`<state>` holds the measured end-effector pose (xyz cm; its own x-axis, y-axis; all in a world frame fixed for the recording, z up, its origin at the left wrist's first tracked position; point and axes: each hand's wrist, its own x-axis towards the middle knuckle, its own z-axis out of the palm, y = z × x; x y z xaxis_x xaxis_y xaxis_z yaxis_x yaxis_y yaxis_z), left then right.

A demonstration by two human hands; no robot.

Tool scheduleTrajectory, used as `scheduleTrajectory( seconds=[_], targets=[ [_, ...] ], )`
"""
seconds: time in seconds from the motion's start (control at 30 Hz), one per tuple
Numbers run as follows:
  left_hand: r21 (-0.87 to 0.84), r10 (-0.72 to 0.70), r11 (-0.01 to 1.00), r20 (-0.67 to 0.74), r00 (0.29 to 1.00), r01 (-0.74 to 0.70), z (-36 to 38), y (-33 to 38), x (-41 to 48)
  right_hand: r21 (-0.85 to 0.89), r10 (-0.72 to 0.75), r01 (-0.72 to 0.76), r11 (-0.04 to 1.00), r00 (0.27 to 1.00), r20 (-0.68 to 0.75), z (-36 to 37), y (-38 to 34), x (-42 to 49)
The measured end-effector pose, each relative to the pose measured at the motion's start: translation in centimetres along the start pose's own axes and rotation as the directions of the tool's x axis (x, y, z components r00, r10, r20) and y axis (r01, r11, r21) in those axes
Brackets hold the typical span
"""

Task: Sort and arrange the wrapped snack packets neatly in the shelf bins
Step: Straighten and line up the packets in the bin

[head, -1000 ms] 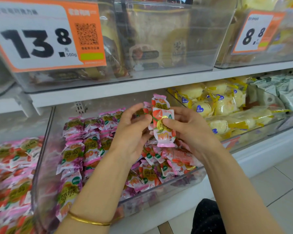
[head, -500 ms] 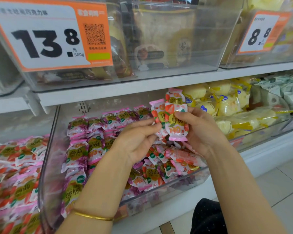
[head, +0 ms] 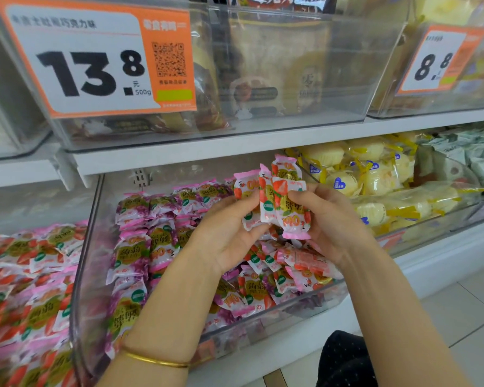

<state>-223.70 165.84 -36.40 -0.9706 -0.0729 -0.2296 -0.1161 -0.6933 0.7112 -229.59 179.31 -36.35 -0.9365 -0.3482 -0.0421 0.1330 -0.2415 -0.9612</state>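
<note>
Both hands hold a small upright bunch of pink-and-red strawberry snack packets (head: 284, 201) above the clear middle bin (head: 91, 275). My left hand (head: 229, 233) grips the bunch from the left, thumb on the front. My right hand (head: 330, 219) clasps it from the right. Inside the bin, purple-wrapped packets (head: 143, 241) stand in neat rows on the left side, and loose strawberry packets (head: 285, 272) lie jumbled on the right, partly hidden under my hands.
A bin of strawberry packets (head: 25, 289) sits at the left. Yellow-wrapped cakes (head: 375, 174) fill the bin to the right, with grey-green packets (head: 478, 157) beyond. The upper shelf (head: 235, 146) holds clear bins with price tags 13.8 (head: 95, 62) and 8.8 (head: 436, 62). Floor tiles lie at lower right.
My left hand let go briefly, then closed again on the bunch. The bunch has grown by a packet or so and now sits slightly higher and further right.
</note>
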Motion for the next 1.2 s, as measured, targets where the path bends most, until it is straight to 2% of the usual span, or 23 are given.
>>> scheduleTrajectory(
  seconds=[0.1, 0.2, 0.3, 0.37, 0.5, 0.63, 0.73, 0.83, 0.93, 1.03, 1.2],
  targets=[
    [0.042, 0.007, 0.999, 0.016, 1.0, -0.007, -0.2, -0.13, -0.05, -0.06, -0.018, 0.018, 0.998, 1.0, -0.001, 0.16, 0.03, -0.07],
    [0.13, 0.05, 0.991, -0.063, 0.997, -0.042, -0.26, -0.4, 0.11, -0.134, -0.047, 0.044, 0.99, 0.999, -0.02, 0.12, 0.24, -0.1],
    [0.068, 0.075, 0.995, -0.128, 0.989, -0.067, -0.42, -0.1, 0.23, -0.177, -0.067, 0.063, 0.982, 0.998, -0.014, -0.29, 0.1, -0.06],
    [0.045, 0.092, 0.995, -0.142, 0.986, -0.087, -0.57, 0.07, 0.32, -0.184, -0.038, 0.048, 0.982, 0.998, 0.056, -0.32, 0.07, -0.19],
    [-0.034, 0.062, 0.997, -0.075, 0.995, -0.064, -0.64, 0.07, 0.36, -0.238, -0.003, 0.036, 0.971, 0.99, 0.139, 0.01, 0.25, -0.51],
    [0.011, 0.065, 0.998, -0.074, 0.995, -0.065, -0.64, -0.05, 0.38, -0.29, 0.004, 0.044, 0.956, 0.987, 0.161, -0.43, 0.19, -0.44],
    [-0.015, 0.056, 0.998, -0.122, 0.991, -0.059, -0.54, -0.04, 0.13, -0.266, -0.001, 0.041, 0.963, 0.989, 0.149, -0.48, 0.18, -0.45],
    [-0.032, 0.071, 0.996, -0.201, 0.977, -0.079, -0.43, 0.17, 0.01, -0.222, -0.082, 0.089, 0.971, 0.996, 0.041, -0.36, 0.03, -0.33],
    [0.034, 0.098, 0.995, -0.247, 0.964, -0.092, -0.24, 0.27, -0.14, -0.154, -0.105, 0.097, 0.983, 0.993, -0.046, -0.29, -0.11, -0.06],
    [0.059, 0.106, 0.994, -0.261, 0.96, -0.094, -0.02, 0.31, -0.42, -0.031, -0.044, 0.042, 0.999, 0.998, -0.052, 0.09, -0.37, -0.09],
    [0.075, 0.107, 0.993, -0.251, 0.962, -0.091, -0.1, 0.37, -0.56, -0.117, -0.137, 0.138, 0.984, 0.99, 0.014, -0.53, -0.54, -0.22]
  ],
)
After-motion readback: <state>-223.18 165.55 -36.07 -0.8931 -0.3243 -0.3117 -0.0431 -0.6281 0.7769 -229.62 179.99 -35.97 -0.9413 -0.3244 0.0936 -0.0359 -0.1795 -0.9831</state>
